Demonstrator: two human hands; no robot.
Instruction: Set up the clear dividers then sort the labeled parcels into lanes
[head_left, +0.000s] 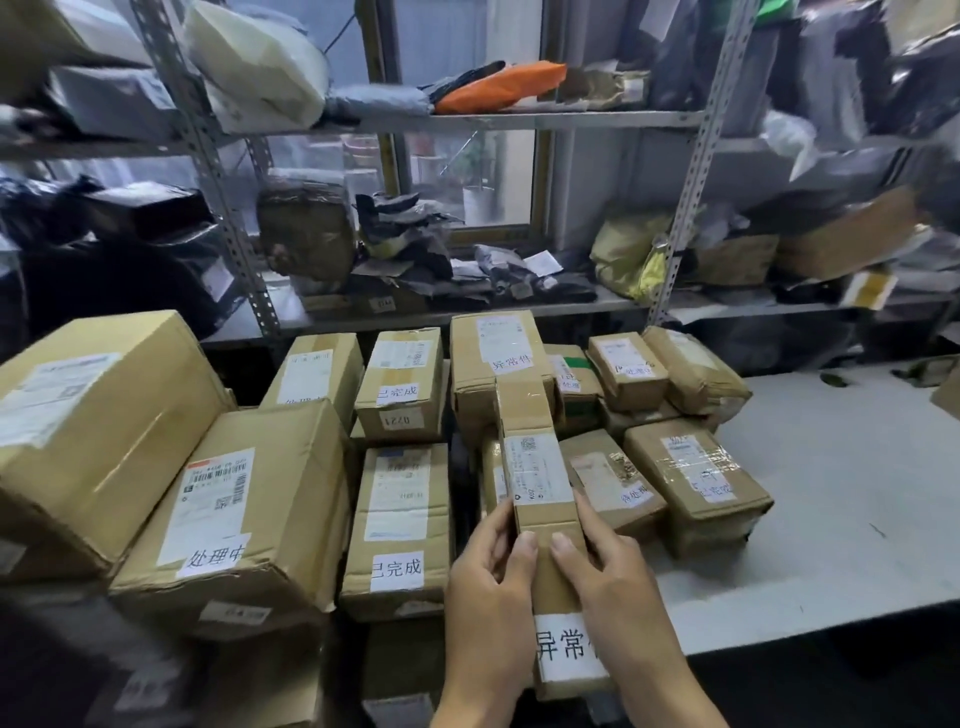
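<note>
A long narrow cardboard parcel (535, 467) with a shipping label and a white handwritten label at its near end is held lengthwise in front of me. My left hand (491, 587) grips its left side and my right hand (605, 582) grips its right side, both thumbs on top. Labeled brown parcels stand in rows on the white table (841, 499): two stacked at left (228, 514), a middle column (400, 525), a taller box (498, 364) behind the held one, and smaller parcels (696, 473) to the right. No clear dividers are visible.
A metal rack (519, 306) behind the table holds bags and soft packages on several shelves. The right part of the table surface is bare white. More boxes sit low at the front left (156, 675).
</note>
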